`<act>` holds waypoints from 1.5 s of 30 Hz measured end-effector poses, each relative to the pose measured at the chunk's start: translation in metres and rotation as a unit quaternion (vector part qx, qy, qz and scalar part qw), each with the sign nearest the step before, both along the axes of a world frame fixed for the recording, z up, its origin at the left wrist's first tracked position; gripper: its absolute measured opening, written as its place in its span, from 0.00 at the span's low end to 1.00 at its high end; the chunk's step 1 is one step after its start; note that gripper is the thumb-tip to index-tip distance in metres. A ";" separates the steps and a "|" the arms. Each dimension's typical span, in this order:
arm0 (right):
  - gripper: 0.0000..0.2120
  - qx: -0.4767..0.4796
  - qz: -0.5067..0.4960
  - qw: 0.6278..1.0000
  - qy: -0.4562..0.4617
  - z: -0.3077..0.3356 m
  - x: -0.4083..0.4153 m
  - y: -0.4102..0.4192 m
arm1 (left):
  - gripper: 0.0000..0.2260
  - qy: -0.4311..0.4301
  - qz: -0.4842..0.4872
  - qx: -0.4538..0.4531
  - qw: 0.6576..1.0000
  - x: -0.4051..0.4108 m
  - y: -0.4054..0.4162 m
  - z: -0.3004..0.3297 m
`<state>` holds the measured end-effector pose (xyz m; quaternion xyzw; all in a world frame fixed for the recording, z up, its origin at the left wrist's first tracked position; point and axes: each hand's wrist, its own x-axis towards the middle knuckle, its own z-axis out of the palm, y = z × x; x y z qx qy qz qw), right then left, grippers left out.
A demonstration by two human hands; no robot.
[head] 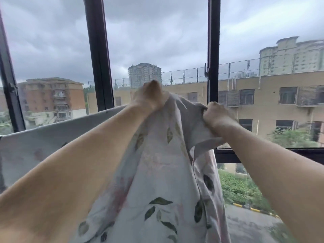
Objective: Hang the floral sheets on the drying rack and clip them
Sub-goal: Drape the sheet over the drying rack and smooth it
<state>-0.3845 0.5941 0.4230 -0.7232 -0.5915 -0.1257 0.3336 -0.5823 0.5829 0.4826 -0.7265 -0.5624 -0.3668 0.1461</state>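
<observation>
We see both arms stretched forward and up toward a tall window, each hand bunched into the same floral sheet (157, 172). The left hand (149, 97) is raised highest, its fingers curled tight around a gathered fold at the top of the cloth, knuckles turned away from us. The right hand (215, 114) sits just beside it and a little lower, fingers likewise clamped on a crumpled wad of the sheet's upper edge, with a loose flap hanging below the wrist. Between the two grips the fabric peaks, then falls in long folds toward the bottom of the view, showing green leaves and faint pink blooms on a pale ground. To the left, a stretch of pale floral fabric (52, 137) spreads flat and wide behind the left forearm, its top edge running in a line up toward the left hand; we cannot tell what it hangs on, nor whether it is part of the same sheet. Dark window frames (100, 53) stand behind the hands, and beyond the glass lie brick and tan buildings (263, 102) under a grey cloudy sky.
</observation>
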 end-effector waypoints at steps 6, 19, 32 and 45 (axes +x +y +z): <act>0.16 -0.439 0.175 0.881 0.025 -0.054 0.006 -0.018 | 0.17 0.153 -0.075 -0.229 0.958 -0.007 0.002 -0.052; 0.14 -0.361 0.265 0.890 -0.088 -0.067 -0.042 -0.045 | 0.03 0.022 -0.141 0.104 0.984 -0.108 -0.022 -0.128; 0.11 0.018 0.160 0.985 -0.058 0.009 -0.027 -0.018 | 0.08 -0.096 0.002 0.179 0.979 -0.079 -0.008 -0.035; 0.17 -0.343 0.276 0.894 0.089 -0.118 -0.016 -0.026 | 0.17 0.069 -0.007 0.065 0.995 -0.066 -0.015 -0.126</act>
